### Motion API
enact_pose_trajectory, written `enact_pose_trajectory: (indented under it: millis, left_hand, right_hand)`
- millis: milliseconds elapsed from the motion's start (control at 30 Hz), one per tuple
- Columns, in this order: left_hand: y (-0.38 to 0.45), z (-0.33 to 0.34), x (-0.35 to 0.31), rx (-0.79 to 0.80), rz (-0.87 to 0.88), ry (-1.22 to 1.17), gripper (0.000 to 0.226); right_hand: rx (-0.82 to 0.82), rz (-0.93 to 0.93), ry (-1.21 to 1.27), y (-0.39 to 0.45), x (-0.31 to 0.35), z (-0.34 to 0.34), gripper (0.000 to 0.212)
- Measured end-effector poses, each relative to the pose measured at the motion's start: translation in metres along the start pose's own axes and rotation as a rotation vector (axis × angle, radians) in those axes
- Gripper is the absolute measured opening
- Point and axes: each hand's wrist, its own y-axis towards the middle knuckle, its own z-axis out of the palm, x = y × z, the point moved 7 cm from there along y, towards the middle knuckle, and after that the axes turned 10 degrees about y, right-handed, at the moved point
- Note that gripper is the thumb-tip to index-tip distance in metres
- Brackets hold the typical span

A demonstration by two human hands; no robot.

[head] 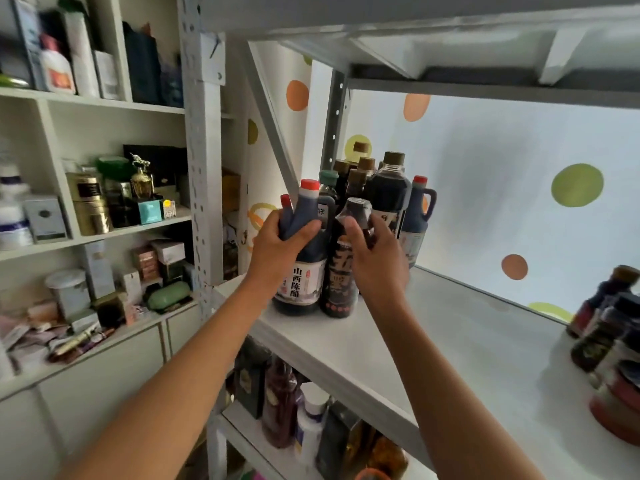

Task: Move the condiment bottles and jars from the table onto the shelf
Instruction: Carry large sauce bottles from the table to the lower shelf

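A dark vinegar bottle (304, 271) with a red cap and a white label stands on the white metal shelf (433, 341), near its front left corner. My left hand (280, 244) is wrapped around its neck and handle. Right beside it stands a slimmer dark sauce bottle (341, 275) with a black cap. My right hand (377, 258) holds that bottle by its upper body. Both bottles rest upright on the shelf. Behind them stand several more dark bottles (384, 188) with brown, green and red caps.
More bottles and jars (609, 341) crowd the shelf's right end. The shelf board above hangs low overhead. A lower tier (311, 420) holds bottles too. At left a white cabinet (104, 233) carries boxes and tins. A grey upright post (202, 168) stands between.
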Motion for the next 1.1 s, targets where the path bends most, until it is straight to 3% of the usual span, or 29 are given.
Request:
enact_pose_trajectory:
  millis: [67, 167, 433, 633, 1100]
  left_hand:
    - [-0.016, 0.003, 0.026, 0.060, -0.022, -0.037, 0.077]
    - [-0.028, -0.003, 0.044, -0.010, 0.013, 0.244, 0.105]
    - [0.004, -0.017, 0.048, -0.045, -0.036, 0.294, 0.083]
    - [0.032, -0.009, 0.061, -0.007, -0.083, 0.225, 0.081]
    - [0.041, -0.003, 0.079, 0.002, 0.026, 0.210, 0.078]
  right_hand:
    - [0.107, 0.066, 0.076, -0.013, -0.020, 0.006, 0.049]
    - [0.213, 0.172, 0.079, -0.027, -0.047, 0.016, 0.044]
    - [0.161, 0.153, -0.094, -0.014, -0.036, 0.043, 0.036]
    - [0.053, 0.171, -0.134, -0.013, -0.026, 0.061, 0.042]
    - [-0.081, 0.087, -0.086, -0.009, -0.047, 0.072, 0.059]
